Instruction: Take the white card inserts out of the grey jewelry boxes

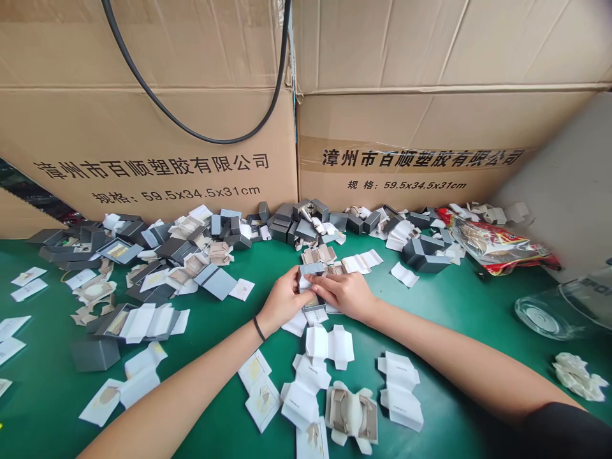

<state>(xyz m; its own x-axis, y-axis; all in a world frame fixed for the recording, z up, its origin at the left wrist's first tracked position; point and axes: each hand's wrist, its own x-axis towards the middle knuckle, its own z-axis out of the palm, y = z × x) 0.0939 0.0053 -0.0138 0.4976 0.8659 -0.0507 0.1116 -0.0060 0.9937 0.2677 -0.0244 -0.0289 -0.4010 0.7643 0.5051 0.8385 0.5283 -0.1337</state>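
Note:
Both my hands meet at the middle of the green table (444, 299). My left hand (283, 298) and my right hand (342, 292) are closed round a small grey box (312, 270) held between them, its lid part up. A white card lies just under the hands. White folded inserts (329, 345) and a beige padded insert (351, 413) lie in front of me, nearer than the hands.
A heap of small grey boxes (296, 223) and white inserts runs along the foot of two large cardboard cartons (153, 146). A red snack bag (497, 245) and a clear glass jar (559, 306) lie right. A crumpled white piece (578, 376) sits near the right edge.

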